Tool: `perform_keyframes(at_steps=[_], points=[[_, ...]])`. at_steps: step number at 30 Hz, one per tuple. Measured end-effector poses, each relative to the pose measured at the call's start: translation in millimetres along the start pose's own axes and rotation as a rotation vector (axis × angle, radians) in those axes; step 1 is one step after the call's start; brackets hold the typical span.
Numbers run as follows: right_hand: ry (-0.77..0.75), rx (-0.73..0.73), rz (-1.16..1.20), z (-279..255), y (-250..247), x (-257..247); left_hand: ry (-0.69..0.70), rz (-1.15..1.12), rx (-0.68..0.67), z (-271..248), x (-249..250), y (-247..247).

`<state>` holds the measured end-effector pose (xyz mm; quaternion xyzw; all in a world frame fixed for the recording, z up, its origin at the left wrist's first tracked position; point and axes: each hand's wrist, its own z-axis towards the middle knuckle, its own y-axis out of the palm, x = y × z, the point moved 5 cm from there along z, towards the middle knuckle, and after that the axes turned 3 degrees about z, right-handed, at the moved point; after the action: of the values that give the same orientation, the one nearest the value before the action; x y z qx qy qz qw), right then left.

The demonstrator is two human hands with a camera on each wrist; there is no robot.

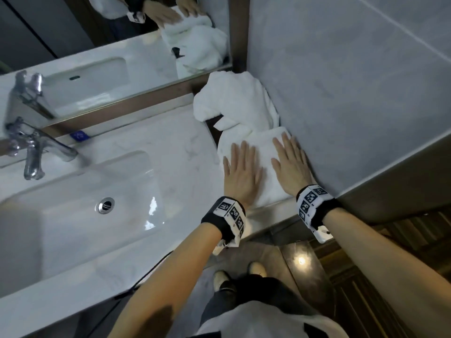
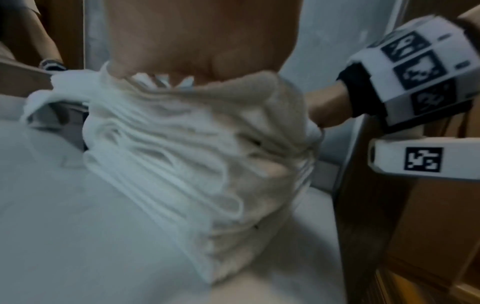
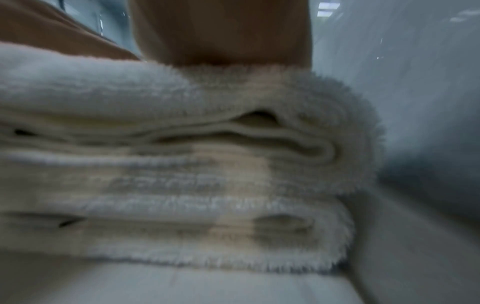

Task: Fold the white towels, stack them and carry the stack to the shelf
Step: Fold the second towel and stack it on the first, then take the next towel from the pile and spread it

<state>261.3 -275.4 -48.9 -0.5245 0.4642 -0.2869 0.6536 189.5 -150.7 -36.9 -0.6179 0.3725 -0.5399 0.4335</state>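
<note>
Your wrist views blurry, palms hiding the top, left hand (image 1: 240, 173) and right hand (image 1: 291, 167) flat, apart, pressing folded white towel stack (image 1: 264, 152), fluffy layered edges.

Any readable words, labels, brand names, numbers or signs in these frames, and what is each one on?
No text can be read.
Left wristband: black-and-white square marker patterns, no letters.
Right wristband: the same kind of markers, no letters.
Blue sticker below the mirror: carries a pale mark, too blurred to read.
</note>
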Motion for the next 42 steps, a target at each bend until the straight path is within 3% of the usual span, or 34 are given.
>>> perform_keyframes(at_steps=[2, 21, 26, 29, 34, 42], points=[[0.021, -0.027, -0.012, 1.0, 6.7, 3.3, -0.029, 0.029, -0.091, 3.1, -6.8, 16.8], [0.008, -0.112, -0.063, 16.2, 10.4, 3.4, -0.095, -0.052, -0.065, 17.7, -13.9, 30.1], [0.025, -0.189, 0.092, 21.2, -1.5, 2.2, -0.081, -0.029, -0.105, 17.2, -14.0, 20.5], [0.052, -0.155, 0.179, 38.8, -18.7, -1.0, -0.054, 0.066, 0.011, 30.1, -19.9, -5.9], [0.116, -0.084, 0.277, 81.7, -47.6, -14.7, -0.075, -0.154, 0.188, 65.7, -42.7, -56.1], [0.303, -0.269, 0.246, 131.8, -40.3, -28.9, -0.06, 0.027, -0.052, 143.8, -84.0, -74.6]])
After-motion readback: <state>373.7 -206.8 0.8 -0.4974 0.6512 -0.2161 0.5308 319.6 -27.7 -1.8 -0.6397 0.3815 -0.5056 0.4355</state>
